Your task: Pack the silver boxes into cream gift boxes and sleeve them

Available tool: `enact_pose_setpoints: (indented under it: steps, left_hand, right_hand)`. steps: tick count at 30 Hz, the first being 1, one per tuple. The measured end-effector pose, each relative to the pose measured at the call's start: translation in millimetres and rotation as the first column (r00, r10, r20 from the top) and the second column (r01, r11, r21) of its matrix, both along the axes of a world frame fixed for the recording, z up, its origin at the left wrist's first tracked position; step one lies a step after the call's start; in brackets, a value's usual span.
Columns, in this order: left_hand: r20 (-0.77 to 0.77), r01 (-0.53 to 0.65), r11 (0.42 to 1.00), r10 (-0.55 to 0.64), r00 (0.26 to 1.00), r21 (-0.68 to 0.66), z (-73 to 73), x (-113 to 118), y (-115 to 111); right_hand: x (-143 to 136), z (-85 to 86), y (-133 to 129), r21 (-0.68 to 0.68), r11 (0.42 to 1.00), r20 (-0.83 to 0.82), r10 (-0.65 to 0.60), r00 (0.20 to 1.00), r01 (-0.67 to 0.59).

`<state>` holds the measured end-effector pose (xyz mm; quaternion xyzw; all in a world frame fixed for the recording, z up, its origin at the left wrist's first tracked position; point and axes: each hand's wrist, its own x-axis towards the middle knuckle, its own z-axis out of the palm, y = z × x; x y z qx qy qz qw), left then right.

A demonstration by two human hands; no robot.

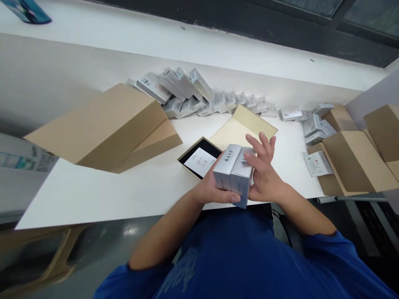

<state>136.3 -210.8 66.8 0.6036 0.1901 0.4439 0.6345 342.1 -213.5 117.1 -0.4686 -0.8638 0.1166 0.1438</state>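
Observation:
Two silver-white cartons (pixel 227 160) with dark lettering stand side by side above the table's front edge. My left hand (pixel 210 189) is wrapped around them from the left, its thumb across the front. Against the right-hand carton (pixel 240 176) lies my right hand (pixel 264 178), one bent finger over its top and the lower part of the hand at its side; the other fingers are raised and spread. Just behind my left hand is a gift box (pixel 204 143) with a black inside and a white printed card (pixel 201 162) in it. Its pale gold lid (pixel 230 128) lies open behind.
A large brown cardboard box (pixel 124 128) lies at the left of the white table (pixel 102 195). Several silver cartons (pixel 187 89) are piled along the back wall, with more (pixel 314 124) at the right. Open cardboard boxes (pixel 352 158) with flaps out take up the right end.

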Motion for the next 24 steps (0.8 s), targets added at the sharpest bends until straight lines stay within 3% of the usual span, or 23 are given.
enact_pose_setpoints:
  steps: [2, 5, 8, 12, 16, 19, 22, 24]
  left_hand:
    - [0.000, -0.021, 1.000, 0.021, 1.000, 0.015, -1.9, 2.3, 0.4]
    - [0.015, -0.069, 0.997, 0.068, 0.998, 0.028, -9.2, 7.2, -2.2]
    - [0.028, -0.230, 0.968, 0.228, 0.973, 0.102, -23.3, 16.2, -6.6]
    - [0.008, -0.398, 0.864, 0.416, 0.909, 0.307, -43.4, 27.3, -9.4]
    - [-0.164, -0.363, 0.843, 0.454, 0.876, 0.396, -46.1, 20.4, -11.2]
    - [-0.419, -0.307, 0.834, 0.508, 0.753, 0.459, -39.7, 1.8, -13.9]
    - [-0.654, -0.227, 0.848, 0.518, 0.552, 0.480, -34.7, -21.3, -14.0]
    - [-0.772, -0.190, 0.867, 0.497, 0.396, 0.461, -32.2, -35.1, -12.0]
  right_hand:
    - [3.7, 6.7, -1.9, -0.049, 0.998, -0.046, 0.023, 0.999, -0.025]
    - [14.6, 13.9, -3.5, -0.195, 0.958, -0.224, 0.164, 0.961, -0.209]
    - [21.0, 12.7, -4.3, -0.290, 0.889, -0.390, 0.228, 0.892, -0.354]
    - [12.2, 1.3, -3.4, -0.280, 0.915, -0.512, 0.114, 0.851, -0.291]
    - [-0.1, -8.3, 2.0, -0.320, 0.918, -0.503, 0.044, 0.863, -0.234]
    - [-6.8, -14.5, 7.2, -0.287, 0.933, -0.479, 0.058, 0.876, -0.218]
    - [-15.9, -18.0, 9.9, -0.182, 0.969, -0.352, 0.096, 0.931, -0.168]
    - [-24.3, -15.3, 9.5, -0.156, 0.981, -0.161, 0.094, 0.983, -0.119]
